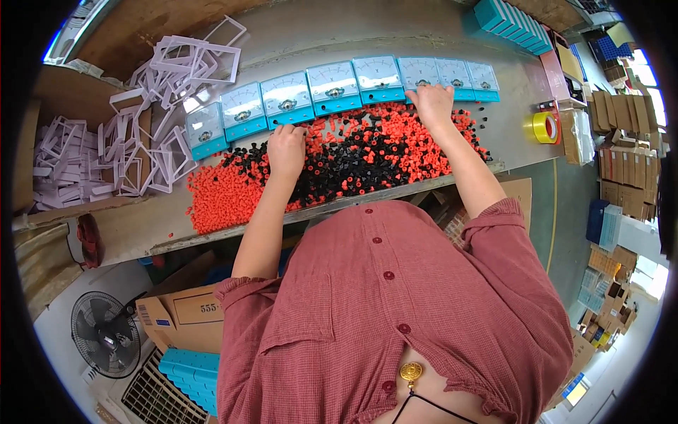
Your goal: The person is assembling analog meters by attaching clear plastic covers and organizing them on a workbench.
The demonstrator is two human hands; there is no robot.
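A curved row of panel meters with clear windows and blue bases stretches across the bench, among them a meter [332, 87] near the middle. My left hand [287, 147] has its fingers curled together at the front of a meter [287, 99] left of the middle; whatever is between them is hidden. My right hand [432, 106] reaches the front of a meter [419, 71] farther right, fingers bent down against its base, their tips partly hidden. In front of the row lie heaped small red caps [229, 198] and black caps [339, 161], mixed in places.
White plastic frames [185, 67] are piled at the left, with more in a cardboard box [67, 152]. Stacked blue cases [510, 25] stand at the far right. A yellow tape roll [542, 128] sits by the bench's right end. A fan [106, 336] is at lower left.
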